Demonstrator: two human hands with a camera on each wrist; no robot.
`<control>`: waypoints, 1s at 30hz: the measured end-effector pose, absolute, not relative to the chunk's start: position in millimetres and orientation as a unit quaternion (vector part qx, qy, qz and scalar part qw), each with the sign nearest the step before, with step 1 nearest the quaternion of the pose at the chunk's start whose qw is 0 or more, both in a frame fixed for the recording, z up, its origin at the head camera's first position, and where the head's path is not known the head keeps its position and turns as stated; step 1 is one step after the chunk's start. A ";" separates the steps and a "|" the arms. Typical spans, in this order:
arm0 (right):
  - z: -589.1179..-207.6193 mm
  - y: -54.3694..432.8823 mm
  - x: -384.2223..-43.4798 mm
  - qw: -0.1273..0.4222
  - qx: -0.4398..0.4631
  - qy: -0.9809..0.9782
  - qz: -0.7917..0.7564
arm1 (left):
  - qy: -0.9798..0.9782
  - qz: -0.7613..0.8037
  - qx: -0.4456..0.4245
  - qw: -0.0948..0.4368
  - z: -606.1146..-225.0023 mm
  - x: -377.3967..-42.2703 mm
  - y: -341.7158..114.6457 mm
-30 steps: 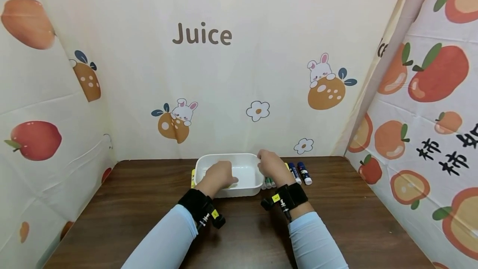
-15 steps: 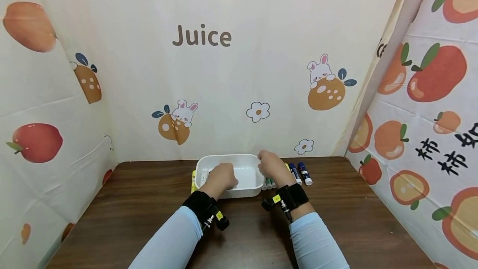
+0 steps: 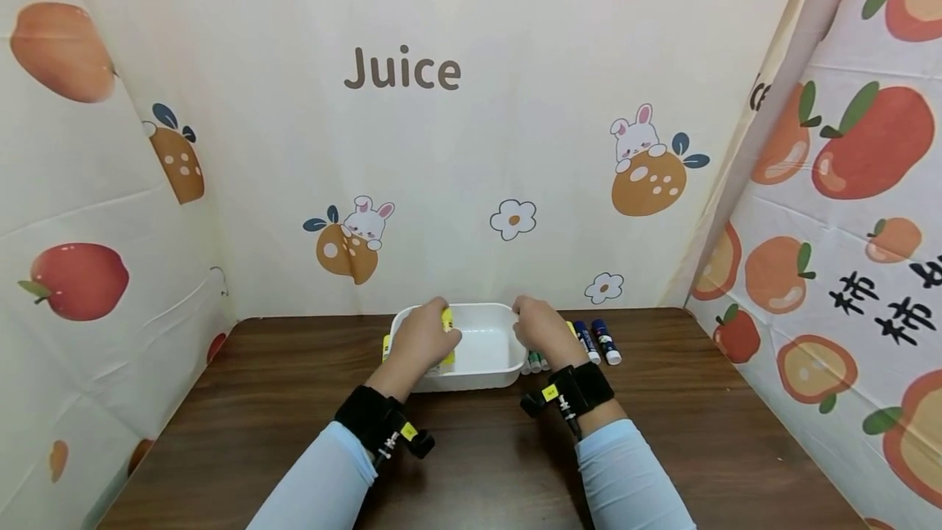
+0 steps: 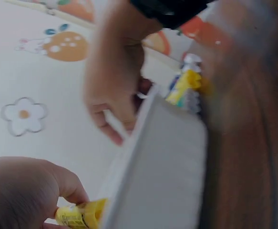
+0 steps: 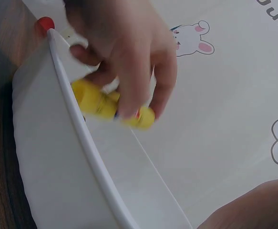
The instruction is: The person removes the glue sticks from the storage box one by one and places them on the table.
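A white plastic box (image 3: 471,381) stands near the back of the table. My left hand (image 3: 424,335) is over the box's left part and grips a yellow glue stick (image 3: 447,320). In the right wrist view the glue stick (image 5: 93,99) lies between thumb and fingers, just inside the rim, its lower end near the wall. My right hand (image 3: 546,332) holds the box's right rim; in the left wrist view its fingers (image 4: 111,130) hang over that edge, partly hidden behind it.
Right of the box lie several sticks: blue ones with white caps (image 3: 607,343) and green ones (image 3: 543,361), partly hidden by my right arm. Another yellow stick (image 3: 386,346) lies left of the box. A red round end (image 5: 46,23) shows beyond the rim. A printed curtain (image 3: 441,145) hangs behind.
My left hand has risen from low inside the box and moved slightly left, now with the yellow glue stick showing in its grip. My right hand stays on the right rim.
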State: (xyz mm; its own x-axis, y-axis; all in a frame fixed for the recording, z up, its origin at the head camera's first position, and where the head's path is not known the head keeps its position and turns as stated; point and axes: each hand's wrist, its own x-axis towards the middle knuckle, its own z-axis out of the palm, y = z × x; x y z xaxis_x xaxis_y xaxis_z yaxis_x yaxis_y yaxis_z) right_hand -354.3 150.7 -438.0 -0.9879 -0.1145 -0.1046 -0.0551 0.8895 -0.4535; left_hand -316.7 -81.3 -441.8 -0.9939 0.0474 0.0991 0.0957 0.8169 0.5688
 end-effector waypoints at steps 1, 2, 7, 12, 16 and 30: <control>-437.4 150.6 -354.1 0.064 -0.042 0.970 -0.231 | -0.949 -0.311 -0.037 0.044 -438.3 -315.6 -86.1; -436.9 150.7 -354.1 0.065 -0.041 0.970 -0.232 | -0.946 -0.320 -0.036 0.047 -435.0 -314.4 -91.0; -435.2 150.7 -353.0 0.066 -0.037 0.967 -0.243 | -0.928 -0.370 -0.016 0.042 -424.7 -308.2 -119.1; -441.6 149.1 -349.5 0.072 -0.043 0.966 -0.246 | -0.921 -0.387 0.022 0.030 -428.0 -302.6 -149.4; -445.2 148.4 -347.2 0.070 -0.047 0.967 -0.240 | -0.915 -0.401 0.034 0.029 -429.4 -302.0 -165.9; -436.6 152.3 -348.3 0.061 -0.047 0.965 -0.251 | -0.931 -0.356 0.082 0.014 -424.1 -309.5 -208.9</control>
State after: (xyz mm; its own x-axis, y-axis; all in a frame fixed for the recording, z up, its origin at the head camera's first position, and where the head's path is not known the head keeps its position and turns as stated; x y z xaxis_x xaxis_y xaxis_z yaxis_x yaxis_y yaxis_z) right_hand -348.3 152.3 -436.6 -0.9882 -0.1206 -0.0940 -0.0595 0.8697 -0.4901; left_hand -309.5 -208.9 -424.1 -0.9862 -0.1622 -0.0320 -0.1422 0.7331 0.6651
